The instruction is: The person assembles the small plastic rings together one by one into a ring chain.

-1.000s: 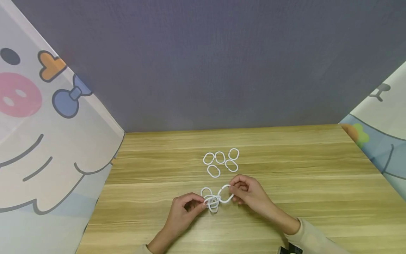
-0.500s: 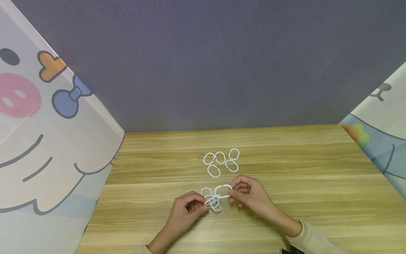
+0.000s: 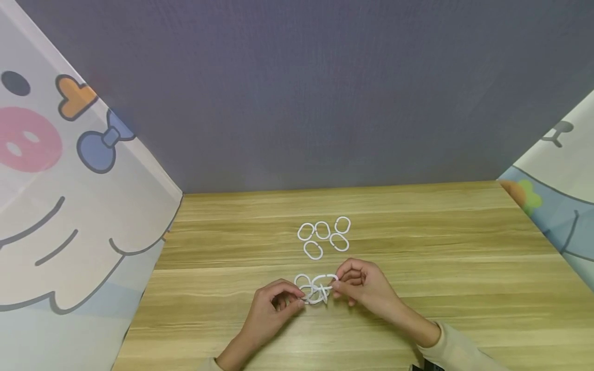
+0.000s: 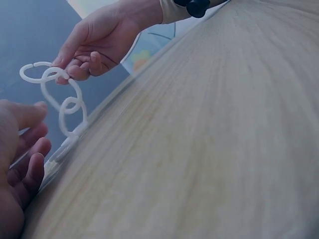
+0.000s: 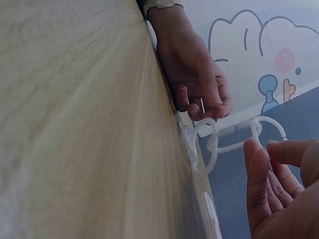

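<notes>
Several white plastic C-shaped links are joined in a loose cluster (image 3: 301, 275) between the hands, low over the wooden table. My right hand (image 3: 364, 283) pinches the right end of an oval link (image 3: 320, 276) between thumb and index finger. In the left wrist view this open link (image 4: 23, 75) hangs at the fingertips, with other links trailing down to the tabletop. On the left of the cluster, my left hand (image 3: 274, 306) pinches a link's edge between thumb and index finger. Its fingertips cover part of that link.
Several loose white links (image 3: 315, 258) lie on the wooden table (image 3: 223, 237) beyond the hands. A grey panel (image 3: 297, 103) rises behind the table, and cartoon-printed panels (image 3: 93, 216) flank both sides. Dark gear (image 3: 429, 366) sits by the right sleeve.
The link in my right hand has tilted flatter and shifted slightly left, towards the cluster. Another link has swung upright beside the right fingertips. The left hand has barely moved; the loose links lie still.
</notes>
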